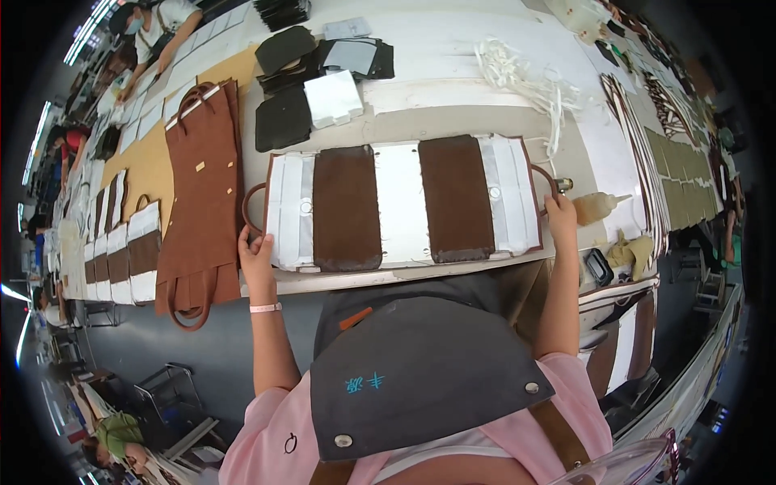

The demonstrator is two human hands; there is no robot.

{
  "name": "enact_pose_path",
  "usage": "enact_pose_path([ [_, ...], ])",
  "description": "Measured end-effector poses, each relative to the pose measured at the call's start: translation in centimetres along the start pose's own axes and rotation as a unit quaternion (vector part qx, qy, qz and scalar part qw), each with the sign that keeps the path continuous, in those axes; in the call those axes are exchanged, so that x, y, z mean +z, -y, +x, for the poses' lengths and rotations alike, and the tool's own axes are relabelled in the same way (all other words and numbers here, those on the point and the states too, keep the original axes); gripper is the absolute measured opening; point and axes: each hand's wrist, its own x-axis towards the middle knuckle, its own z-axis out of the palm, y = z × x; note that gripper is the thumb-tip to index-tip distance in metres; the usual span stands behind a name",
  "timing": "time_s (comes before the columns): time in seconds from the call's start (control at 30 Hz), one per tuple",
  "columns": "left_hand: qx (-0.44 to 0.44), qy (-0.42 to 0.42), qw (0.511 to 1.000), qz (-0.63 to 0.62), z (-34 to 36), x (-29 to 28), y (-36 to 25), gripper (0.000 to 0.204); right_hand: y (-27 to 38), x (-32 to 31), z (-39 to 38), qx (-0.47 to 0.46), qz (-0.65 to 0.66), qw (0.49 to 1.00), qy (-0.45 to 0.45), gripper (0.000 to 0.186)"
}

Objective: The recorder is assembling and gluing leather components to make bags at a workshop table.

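A flat bag panel (400, 202) lies across the table edge, white with two dark brown patches (346, 206) and a rolled brown handle at each end. My left hand (257, 246) grips its lower left end, beside the left handle (249, 208). My right hand (560, 208) holds the right handle (541, 172) with bent fingers. Just right of that hand are a squeeze bottle (596, 208) with a nozzle and a small metal object (566, 183).
Brown bag pieces (198, 202) lie left, stacked dark squares (281, 117) and white cords (509, 65) behind. At right are a black tray (598, 267), khaki cloth (626, 259) and green panels (675, 174). Several co-workers (153, 32) work around. A metal stool (166, 388) stands lower left.
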Motion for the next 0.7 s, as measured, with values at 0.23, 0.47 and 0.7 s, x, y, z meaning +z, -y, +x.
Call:
enact_pose_path([
  [0.23, -0.011, -0.014, 1.000, 0.019, -0.9, -2.0, 4.5, 0.051, -0.8, 1.8, -2.1, 0.037, -0.009, 0.999, -0.009, 0.033],
  [0.47, 0.014, -0.025, 0.998, 0.047, -0.9, -3.0, 5.9, 0.042, 2.8, 2.4, -1.8, -0.062, -0.108, 0.987, -0.101, 0.033],
  [0.7, 0.032, -0.027, 0.998, 0.036, -0.5, -3.6, 6.8, 0.037, 4.0, 3.5, 4.7, -0.139, -0.141, 0.975, -0.101, 0.022],
])
